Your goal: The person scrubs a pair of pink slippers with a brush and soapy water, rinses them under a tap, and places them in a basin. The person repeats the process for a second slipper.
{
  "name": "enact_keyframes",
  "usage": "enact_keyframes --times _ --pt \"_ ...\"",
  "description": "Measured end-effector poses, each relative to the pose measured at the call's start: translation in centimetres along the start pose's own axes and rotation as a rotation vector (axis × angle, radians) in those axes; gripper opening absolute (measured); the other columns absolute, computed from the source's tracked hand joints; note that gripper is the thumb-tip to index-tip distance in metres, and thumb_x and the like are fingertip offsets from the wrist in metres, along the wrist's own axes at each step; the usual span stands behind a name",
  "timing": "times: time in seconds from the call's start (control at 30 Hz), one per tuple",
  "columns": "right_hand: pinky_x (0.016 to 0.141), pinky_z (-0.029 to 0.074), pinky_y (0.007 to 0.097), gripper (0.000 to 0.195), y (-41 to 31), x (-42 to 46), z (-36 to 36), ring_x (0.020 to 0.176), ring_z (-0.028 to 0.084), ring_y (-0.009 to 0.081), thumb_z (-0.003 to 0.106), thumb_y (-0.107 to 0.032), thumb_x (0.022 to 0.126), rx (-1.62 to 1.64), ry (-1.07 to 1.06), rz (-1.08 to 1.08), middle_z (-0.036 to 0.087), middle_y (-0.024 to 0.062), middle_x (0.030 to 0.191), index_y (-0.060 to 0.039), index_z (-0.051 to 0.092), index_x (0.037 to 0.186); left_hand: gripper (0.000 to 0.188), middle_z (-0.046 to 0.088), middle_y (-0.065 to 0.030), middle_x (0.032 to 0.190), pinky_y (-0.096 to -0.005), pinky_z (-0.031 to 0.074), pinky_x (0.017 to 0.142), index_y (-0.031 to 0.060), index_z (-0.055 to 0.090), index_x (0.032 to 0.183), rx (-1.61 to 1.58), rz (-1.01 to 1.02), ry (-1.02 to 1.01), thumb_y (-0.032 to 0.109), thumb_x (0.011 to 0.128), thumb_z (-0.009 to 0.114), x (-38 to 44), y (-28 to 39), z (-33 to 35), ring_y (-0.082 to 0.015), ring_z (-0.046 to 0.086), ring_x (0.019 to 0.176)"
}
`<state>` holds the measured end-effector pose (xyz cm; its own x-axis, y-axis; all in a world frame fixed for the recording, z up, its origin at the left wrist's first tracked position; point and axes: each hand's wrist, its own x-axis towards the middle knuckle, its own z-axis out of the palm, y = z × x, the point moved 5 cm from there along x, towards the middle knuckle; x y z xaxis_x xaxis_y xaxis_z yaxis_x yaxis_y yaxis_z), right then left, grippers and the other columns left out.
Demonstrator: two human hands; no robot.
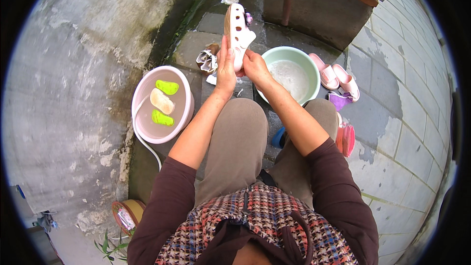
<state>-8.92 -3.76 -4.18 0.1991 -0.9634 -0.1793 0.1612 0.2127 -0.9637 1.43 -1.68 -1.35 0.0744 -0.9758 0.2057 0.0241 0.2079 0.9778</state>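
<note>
A white foam clog point(238, 38) with round holes and a purple checked charm is held up before me, toe pointing away. My left hand point(226, 68) lies flat along its left side and sole. At the heel end, my right hand point(255, 67) grips the clog; its fingertips are partly hidden. Just right of that hand stands a pale green basin point(316, 77) of cloudy, foamy water. Below the clog is a ridged grey board point(241, 90), with a small white item on its left edge. A brown-and-white shoe point(208, 60) sits left of my left hand.
At the left, a pink tub point(187, 108) of water holds two green insoles point(167, 87), a cream sole-shaped piece point(162, 101) and a white hose point(149, 149). Pink slippers point(325, 71), a purple cloth point(340, 99) and a red-pink item point(345, 139) lie right. A concrete block point(312, 11) stands ahead.
</note>
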Motion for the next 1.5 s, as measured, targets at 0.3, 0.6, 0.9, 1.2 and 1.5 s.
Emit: enact_keyframes --times 0.3,0.6,0.9,1.2,1.5 --pt "0.066 0.049 0.0242 0.039 -1.2 -0.9 -0.7 0.072 0.062 0.0104 0.062 -0.023 0.098 -0.075 -0.209 -0.019 0.066 0.0053 0.083 0.003 0.053 0.127 0.054 0.057 -0.0135 0.134 -0.0407 0.048 0.104 0.0034 0.043 0.14 -0.382 -0.257 0.257 0.045 0.108 0.029 -0.1 -1.8 -2.9 -0.0258 0.057 0.125" --pt "0.07 0.052 0.0268 0.055 -0.3 -0.4 -1.6 0.079 0.062 0.0159 0.076 -0.028 0.087 0.083 -0.222 0.114 0.063 0.0076 0.098 0.0014 0.049 0.126 0.05 0.05 -0.0159 0.141 -0.0447 0.044 0.109 0.0016 0.039 0.143 -0.487 -0.227 0.106 0.037 0.111 0.024 0.3 -2.6 -2.7 -0.0274 0.053 0.128" --pt "0.083 0.051 0.0309 0.059 -0.9 0.0 -2.4 0.102 0.057 0.0189 0.078 -0.015 0.081 -0.252 -0.04 -0.269 0.051 0.0136 0.118 -0.0052 0.046 0.129 0.053 0.056 -0.012 0.134 -0.0415 0.047 0.103 0.0053 0.044 0.141 -0.119 -0.332 -0.191 0.038 0.101 0.057 -0.4 -0.9 -0.2 -0.021 0.056 0.122" --pt "0.086 0.053 0.0386 0.059 -2.8 -0.8 -1.7 0.092 0.065 0.0255 0.07 -0.011 0.077 -0.184 -0.105 -0.316 0.062 0.0156 0.105 0.001 0.042 0.127 0.045 0.063 -0.0041 0.117 -0.0345 0.047 0.093 0.0024 0.054 0.129 -0.367 -0.37 -0.158 0.021 0.089 0.066 -0.6 -2.3 -2.2 -0.0135 0.059 0.106" --pt "0.096 0.049 0.0343 0.047 -1.7 -0.1 -2.2 0.108 0.063 0.021 0.061 -0.014 0.085 -0.122 -0.107 -0.204 0.065 0.0153 0.117 0.0056 0.055 0.128 0.043 0.064 -0.0045 0.114 -0.0304 0.048 0.09 0.0016 0.054 0.127 -0.195 -0.279 -0.134 0.011 0.087 0.064 -0.8 -1.1 -1.4 -0.0125 0.061 0.103"
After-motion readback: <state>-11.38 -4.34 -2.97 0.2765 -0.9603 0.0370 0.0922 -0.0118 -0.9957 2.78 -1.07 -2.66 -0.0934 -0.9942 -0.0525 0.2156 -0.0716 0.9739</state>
